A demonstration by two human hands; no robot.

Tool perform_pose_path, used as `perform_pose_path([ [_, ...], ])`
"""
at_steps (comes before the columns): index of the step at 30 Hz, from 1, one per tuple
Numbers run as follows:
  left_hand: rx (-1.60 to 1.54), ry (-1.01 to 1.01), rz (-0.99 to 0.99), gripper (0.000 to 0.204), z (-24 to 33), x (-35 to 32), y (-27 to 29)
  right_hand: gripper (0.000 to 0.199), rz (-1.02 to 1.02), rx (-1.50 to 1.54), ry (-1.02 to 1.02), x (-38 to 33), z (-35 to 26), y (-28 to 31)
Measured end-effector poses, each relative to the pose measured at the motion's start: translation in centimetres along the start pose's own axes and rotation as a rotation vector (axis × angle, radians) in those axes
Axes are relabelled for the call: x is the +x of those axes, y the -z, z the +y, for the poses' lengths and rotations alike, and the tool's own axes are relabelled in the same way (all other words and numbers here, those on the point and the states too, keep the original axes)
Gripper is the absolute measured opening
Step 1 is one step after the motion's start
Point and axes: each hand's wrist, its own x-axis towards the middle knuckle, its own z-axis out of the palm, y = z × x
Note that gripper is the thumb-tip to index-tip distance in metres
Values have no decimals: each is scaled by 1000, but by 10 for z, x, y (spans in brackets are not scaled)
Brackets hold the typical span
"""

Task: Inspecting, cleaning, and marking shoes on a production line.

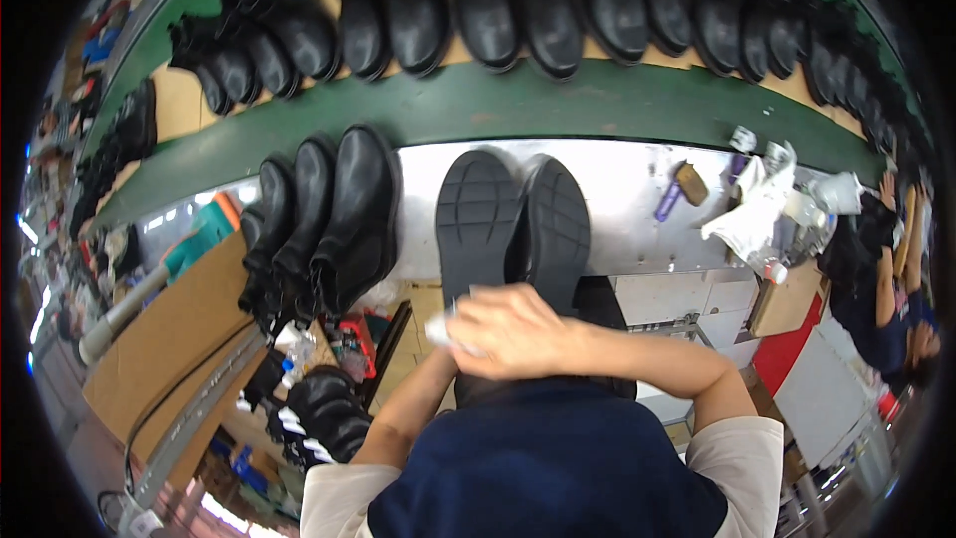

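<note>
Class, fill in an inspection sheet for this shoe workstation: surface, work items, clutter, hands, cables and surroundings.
Surface: grey metal bench, partly bare.
Work items: two black boots lying sole-up; white cloth at their heels.
Clutter: crumpled white rags, small brown block, purple tool.
Hands: right hand presses on the white cloth; left hand hidden beneath it.
Cables: black cable over the cardboard, lower left.
Surroundings: green conveyor carrying black boots; three upright black boots on the left; another person at right.

Bench centre: two upturned boots (513, 224) occupy it — right hand (508, 331) pressed at their heels.
Left flank: three standing boots (324, 219), close beside.
Right flank: bare metal bench (637, 209) open up to rags and bottles (772, 209).
</note>
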Motion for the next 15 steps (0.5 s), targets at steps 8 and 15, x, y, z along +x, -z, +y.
perform_pose_path([
  [8,143,-95,-260,31,2,-16,20,26,383,-354,-989,-119,68,110],
  [15,966,-1011,-89,54,-1,-34,-16,26,303,-720,-894,-141,109,93],
])
